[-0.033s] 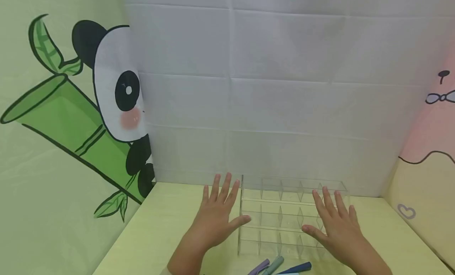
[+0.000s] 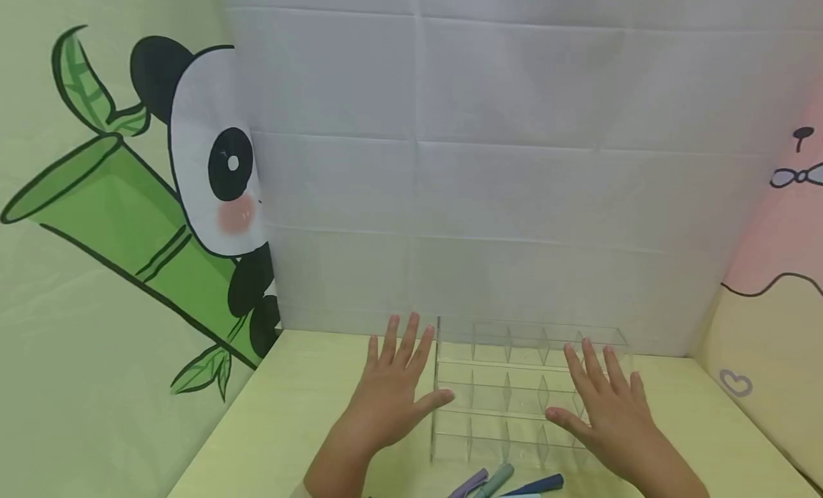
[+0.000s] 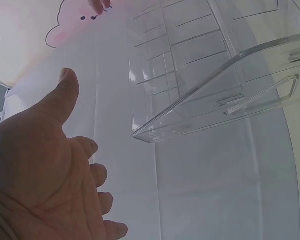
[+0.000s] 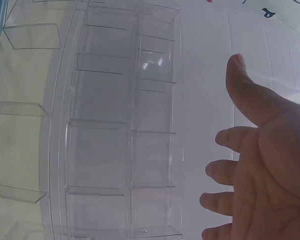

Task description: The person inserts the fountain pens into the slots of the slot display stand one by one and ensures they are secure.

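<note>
My left hand (image 2: 391, 392) is held out palm down with its fingers straight and spread, at the left side of a clear plastic organizer (image 2: 506, 392). Fingers spread likewise, my right hand (image 2: 614, 416) overlaps the organizer's right side in the head view. Neither hand holds anything. Rows of small compartments step up the organizer, split by thin dividers. In the left wrist view its slanted side panel (image 3: 200, 112) is apart from the hand. The right wrist view shows the compartments (image 4: 100, 100) beyond the fingertips.
In front of the organizer lie a purple pen (image 2: 472, 481), a green pen (image 2: 496, 478) and a dark blue pen (image 2: 543, 484), with a light blue one cut off by the frame. The pale yellow table (image 2: 289, 405) meets a white cloth wall (image 2: 514, 183) behind.
</note>
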Motion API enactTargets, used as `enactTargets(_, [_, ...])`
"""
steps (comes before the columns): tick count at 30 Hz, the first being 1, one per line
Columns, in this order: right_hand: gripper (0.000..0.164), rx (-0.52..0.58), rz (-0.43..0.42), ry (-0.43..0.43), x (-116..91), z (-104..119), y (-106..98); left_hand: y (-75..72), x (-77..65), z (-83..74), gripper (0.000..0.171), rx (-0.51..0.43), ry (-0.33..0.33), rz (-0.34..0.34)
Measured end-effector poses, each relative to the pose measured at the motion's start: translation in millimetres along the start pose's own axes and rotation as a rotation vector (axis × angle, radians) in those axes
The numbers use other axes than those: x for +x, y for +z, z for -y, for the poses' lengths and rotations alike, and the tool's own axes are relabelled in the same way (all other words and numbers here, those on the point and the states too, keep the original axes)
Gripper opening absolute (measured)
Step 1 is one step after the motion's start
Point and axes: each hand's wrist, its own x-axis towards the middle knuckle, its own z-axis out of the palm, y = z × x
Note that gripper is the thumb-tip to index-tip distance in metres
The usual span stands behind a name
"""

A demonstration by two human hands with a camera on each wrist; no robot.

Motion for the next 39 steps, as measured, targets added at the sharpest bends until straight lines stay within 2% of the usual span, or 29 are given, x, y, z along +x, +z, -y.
enactTargets(5, [0.099,0.012,0.012,0.009,-4.5,-1.9,3.7,4.6,-0.6,-1.0,0.093,0.001,0.01,0.0])
enactTargets(8, [0.098,0.015,0.018,0.017,-5.8,-3.9,3.5,7.2,0.8,-0.2,0.093,-0.041,0.016,0.016])
enactTargets(11, [0.097,0.016,0.005,0.013,-7.9,-5.8,2.5,12.7,3.1,4.7,0.095,-0.186,0.001,0.067])
enactTargets(15, [0.096,0.016,-0.02,-0.002,-11.8,-8.8,1.2,26.7,7.4,17.2,0.095,-0.519,-0.074,0.163])
enactTargets(18, [0.095,0.032,-0.027,-0.01,-13.7,-11.2,-2.6,40.0,11.1,27.5,0.095,-0.708,-0.142,0.227])
enactTargets(22, [0.087,0.077,-0.019,0.0,-14.6,-11.4,-12.9,54.9,15.9,37.2,0.095,-0.831,-0.18,0.296])
enactTargets(26, [0.074,0.093,0.01,0.033,-16.2,-7.0,-21.3,62.0,19.4,40.8,0.097,-0.916,-0.164,0.341])
enactTargets(30, [0.065,0.117,0.037,0.045,-15.9,-1.8,-23.5,64.0,21.4,41.5,0.095,-0.983,-0.133,0.355])
enactTargets(33, [0.055,0.158,0.112,0.04,-15.0,-0.8,-19.9,66.7,22.1,41.7,0.091,-1.006,-0.107,0.36])
enactTargets(39, [0.027,0.237,0.368,0.099,-13.2,-1.4,3.0,77.0,20.3,41.2,0.088,-1.08,-0.077,0.398])
